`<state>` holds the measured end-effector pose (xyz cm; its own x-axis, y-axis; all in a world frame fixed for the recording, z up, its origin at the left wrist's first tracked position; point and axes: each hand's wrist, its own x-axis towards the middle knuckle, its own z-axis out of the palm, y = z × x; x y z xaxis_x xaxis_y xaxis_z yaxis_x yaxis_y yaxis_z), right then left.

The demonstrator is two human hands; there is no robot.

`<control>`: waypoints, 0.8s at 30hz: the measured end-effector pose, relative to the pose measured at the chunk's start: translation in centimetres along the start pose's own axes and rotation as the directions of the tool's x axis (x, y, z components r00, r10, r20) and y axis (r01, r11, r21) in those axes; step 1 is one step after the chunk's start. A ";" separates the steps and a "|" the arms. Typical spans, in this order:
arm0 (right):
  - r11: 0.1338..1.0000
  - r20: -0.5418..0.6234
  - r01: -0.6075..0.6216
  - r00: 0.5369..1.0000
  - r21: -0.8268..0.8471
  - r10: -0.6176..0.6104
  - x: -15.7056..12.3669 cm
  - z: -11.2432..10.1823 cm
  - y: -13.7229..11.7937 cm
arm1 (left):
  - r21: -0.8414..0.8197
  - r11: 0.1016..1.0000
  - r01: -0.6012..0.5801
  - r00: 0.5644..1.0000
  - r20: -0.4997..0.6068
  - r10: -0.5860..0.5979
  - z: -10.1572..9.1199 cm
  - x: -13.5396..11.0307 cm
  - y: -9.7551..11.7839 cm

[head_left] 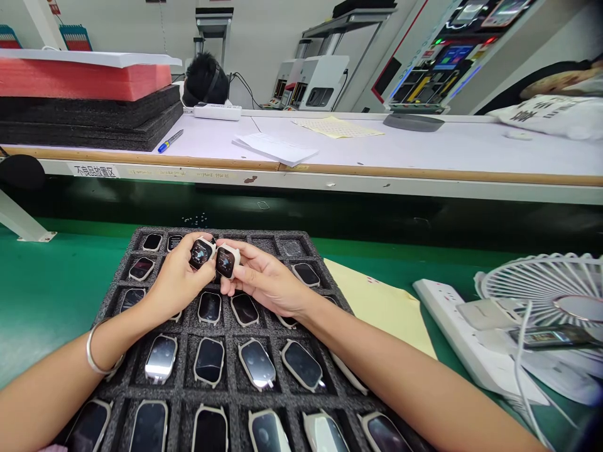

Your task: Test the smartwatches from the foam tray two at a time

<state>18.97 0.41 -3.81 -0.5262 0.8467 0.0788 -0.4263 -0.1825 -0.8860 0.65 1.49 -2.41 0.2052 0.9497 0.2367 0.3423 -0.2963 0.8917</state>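
My left hand (pixel 181 279) is closed around a strapless smartwatch (pixel 201 252) with a lit screen. A second smartwatch (pixel 227 261), also lit, is pinched between the fingers and thumb of my right hand (pixel 266 279). The two watches are side by side, very close together, over the far part of a black foam tray (pixel 183 395). Rows of pale-framed watch bodies lie in its square pockets, such as a watch (pixel 209 362) near the middle. Most of their screens are dark or reflecting light. My forearms and hands hide some pockets.
At right stand a white power strip (pixel 447 314), a fan (pixel 546 289) and a yellow sheet (pixel 381 307). A raised shelf (pixel 348 147) crosses behind, carrying stacked foam (pixel 85 119), a pen (pixel 170 141) and papers (pixel 277 149). People are beyond it.
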 end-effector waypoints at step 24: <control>0.987 -0.200 -0.076 0.974 0.144 0.104 0.9 -0.9 -0.7 | -0.612 0.679 0.405 0.906 0.171 -0.386 0.1 0.9 0.2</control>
<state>19.44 1.72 -3.56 -0.4101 0.9058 -0.1069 -0.4865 -0.3163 -0.8144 0.99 2.30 -2.07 0.2108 0.9576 -0.1962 -0.2459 0.2462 0.9375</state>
